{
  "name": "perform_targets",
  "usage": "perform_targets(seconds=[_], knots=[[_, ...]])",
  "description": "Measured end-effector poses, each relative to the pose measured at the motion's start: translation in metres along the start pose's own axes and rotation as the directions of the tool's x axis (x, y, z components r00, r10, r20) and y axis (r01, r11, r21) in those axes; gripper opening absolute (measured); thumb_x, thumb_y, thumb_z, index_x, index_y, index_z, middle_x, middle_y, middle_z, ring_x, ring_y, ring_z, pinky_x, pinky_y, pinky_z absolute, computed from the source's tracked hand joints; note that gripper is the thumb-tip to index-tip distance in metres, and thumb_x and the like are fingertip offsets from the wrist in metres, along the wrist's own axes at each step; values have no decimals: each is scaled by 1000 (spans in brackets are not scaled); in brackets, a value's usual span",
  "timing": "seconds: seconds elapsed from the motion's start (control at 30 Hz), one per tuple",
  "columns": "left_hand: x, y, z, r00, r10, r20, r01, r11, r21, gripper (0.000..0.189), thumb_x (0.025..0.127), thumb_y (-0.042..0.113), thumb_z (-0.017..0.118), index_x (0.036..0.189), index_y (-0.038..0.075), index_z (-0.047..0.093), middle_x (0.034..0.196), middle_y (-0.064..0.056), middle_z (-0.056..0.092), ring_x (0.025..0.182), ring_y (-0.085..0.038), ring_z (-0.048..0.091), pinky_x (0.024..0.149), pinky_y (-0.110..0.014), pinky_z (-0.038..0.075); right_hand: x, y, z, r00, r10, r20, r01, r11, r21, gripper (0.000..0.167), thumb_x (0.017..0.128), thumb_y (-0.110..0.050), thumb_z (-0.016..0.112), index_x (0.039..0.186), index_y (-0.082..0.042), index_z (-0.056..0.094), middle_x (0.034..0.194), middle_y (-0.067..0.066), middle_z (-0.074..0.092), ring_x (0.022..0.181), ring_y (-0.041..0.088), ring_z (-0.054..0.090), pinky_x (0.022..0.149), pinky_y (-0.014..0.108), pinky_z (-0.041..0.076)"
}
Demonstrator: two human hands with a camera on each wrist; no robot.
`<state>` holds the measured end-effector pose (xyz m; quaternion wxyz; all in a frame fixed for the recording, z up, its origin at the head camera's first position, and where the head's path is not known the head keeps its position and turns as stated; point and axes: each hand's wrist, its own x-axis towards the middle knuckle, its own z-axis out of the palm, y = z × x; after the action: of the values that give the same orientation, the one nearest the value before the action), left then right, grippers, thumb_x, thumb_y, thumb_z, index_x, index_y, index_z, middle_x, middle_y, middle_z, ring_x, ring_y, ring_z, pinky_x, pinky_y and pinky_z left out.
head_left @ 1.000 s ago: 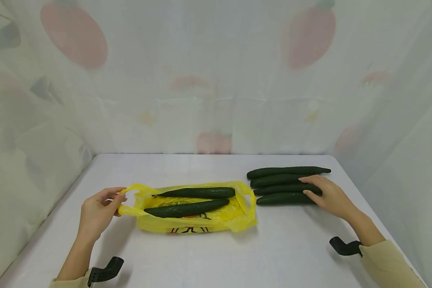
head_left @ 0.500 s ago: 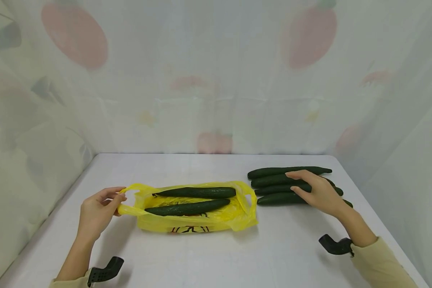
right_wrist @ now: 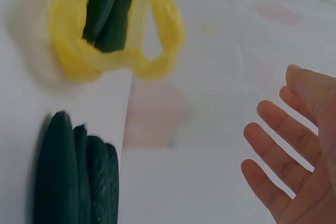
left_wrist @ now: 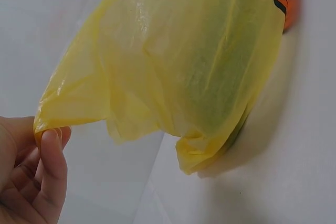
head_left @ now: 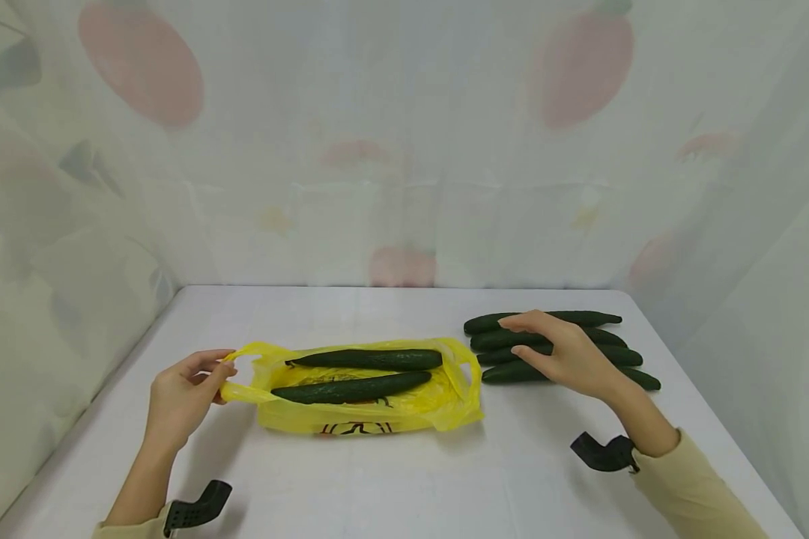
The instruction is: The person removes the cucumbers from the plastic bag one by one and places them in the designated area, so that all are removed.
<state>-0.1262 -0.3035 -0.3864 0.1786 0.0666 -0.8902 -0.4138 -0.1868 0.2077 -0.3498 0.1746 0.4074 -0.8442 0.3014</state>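
My left hand (head_left: 180, 397) pinches the left handle of a yellow plastic bag (head_left: 297, 421); the left wrist view shows the handle (left_wrist: 68, 103) drawn out taut between thumb and fingers. Two dark green cucumbers lie inside the bag, a far cucumber (head_left: 371, 360) and a near cucumber (head_left: 353, 390). My right hand (head_left: 569, 355) hovers above several loose cucumbers (head_left: 586, 318) laid side by side. In the right wrist view its fingers (right_wrist: 283, 166) are spread and relaxed, holding nothing, apart from the cucumbers (right_wrist: 58, 177).
A white table (head_left: 404, 486) carries everything. Pale printed curtains (head_left: 404, 150) enclose it at the back and both sides. The bag's right handle (head_left: 470, 374) stands close to the left ends of the loose cucumbers.
My right hand has lifted off the loose cucumbers and moved left over them, baring their right ends. The left hand and the bag have stayed put.
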Motion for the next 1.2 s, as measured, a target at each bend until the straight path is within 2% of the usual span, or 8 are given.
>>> perform_targets(seconds=[0.13,0.3,0.53,0.77,0.93,1.2], knots=[[0,1,0,1000,-1,-3,1,1000,1,24,90,20,59,111,8,65,78,12,66,57,-9,63,50,-22,54,12,-8,6,999,-21,29,20,999,34,45,78,-1,70,120,-11,57,115,-3,61,101,17,60,85,28,51],[-1,2,1,1000,-5,3,5,1000,1,24,90,20,59,111,8,65,78,10,66,59,-8,63,50,-22,54,28,-16,12,997,-40,61,36,997,67,42,81,-5,69,120,-12,57,115,-3,61,103,15,59,85,34,52],[-2,2,2,1000,6,4,-6,1000,-2,24,90,19,59,110,8,65,78,11,66,58,-8,63,50,-23,54,49,-28,21,990,-49,129,34,993,115,39,84,-11,67,122,-14,56,116,-4,60,104,12,57,89,29,50],[-1,3,2,1000,4,5,-4,1000,7,24,91,20,58,110,8,65,79,7,67,58,-8,63,50,-23,54,69,-33,32,976,-91,197,64,989,136,38,85,-15,66,122,-14,56,117,-1,60,99,10,57,81,27,51],[-2,4,1,1000,9,6,-9,1000,15,23,91,19,58,110,8,65,80,6,67,58,-8,63,50,-23,54,83,-37,40,959,-78,271,37,987,156,35,87,-19,64,121,-17,56,118,-5,59,103,9,57,82,26,50],[-4,5,2,1000,17,6,-17,1000,16,22,90,18,59,110,8,65,80,4,68,58,-8,63,49,-23,54,102,-37,59,923,-134,362,65,978,198,33,89,-21,61,122,-17,56,118,-4,60,103,7,59,84,24,51]])
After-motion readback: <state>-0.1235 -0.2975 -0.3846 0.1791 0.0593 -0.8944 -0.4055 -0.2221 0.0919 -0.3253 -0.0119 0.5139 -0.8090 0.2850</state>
